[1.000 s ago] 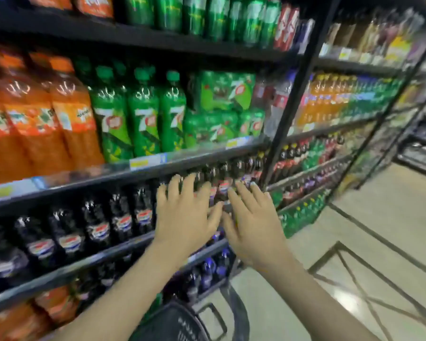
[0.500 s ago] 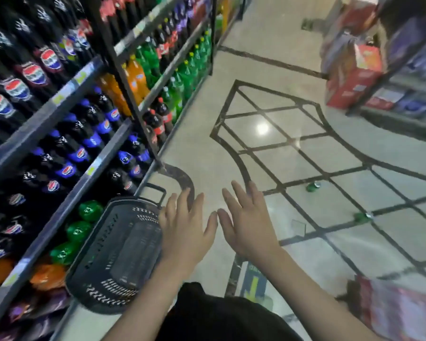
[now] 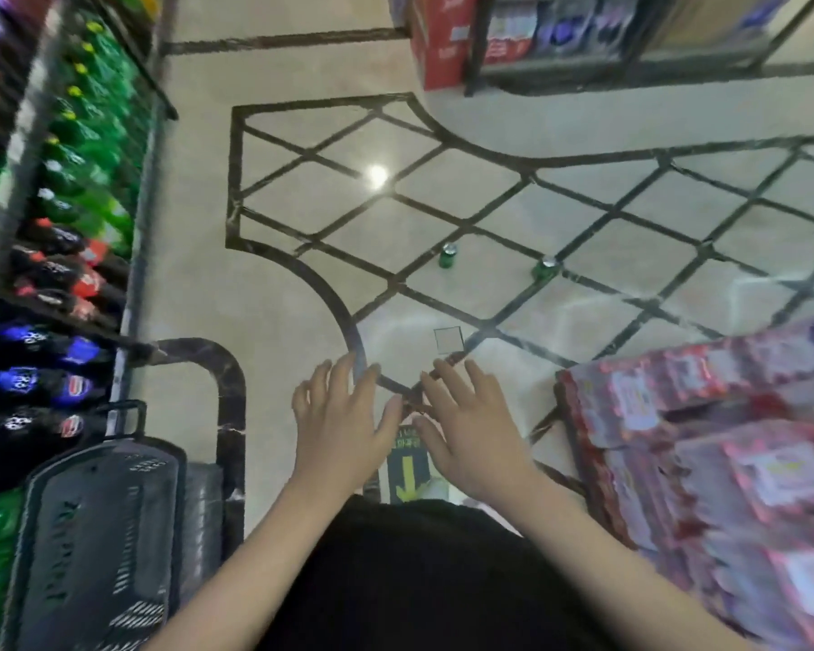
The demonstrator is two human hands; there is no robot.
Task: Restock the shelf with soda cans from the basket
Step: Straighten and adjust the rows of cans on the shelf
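I look down at the shop floor. My left hand (image 3: pixel 338 425) and my right hand (image 3: pixel 466 429) hover side by side above the floor, fingers spread, holding nothing. Two green soda cans stand on the tiles ahead, one (image 3: pixel 448 255) at centre and another (image 3: pixel 545 267) to its right. A dark plastic basket (image 3: pixel 95 533) sits at the lower left beside the shelf (image 3: pixel 132 256); no can shows inside it. The shelf runs up the left edge, filled with green, red and dark bottles.
Stacked red shrink-wrapped packs (image 3: pixel 715 467) fill the lower right. A red carton (image 3: pixel 442 39) and another rack (image 3: pixel 630 35) stand at the top. A yellow arrow floor sticker (image 3: pixel 407 467) lies between my hands. The cream floor has dark lattice lines.
My view has swung from the shelf front down and right to the floor. The basket slid to the lower left, the two cans came nearer centre. Both hands stayed spread and empty.
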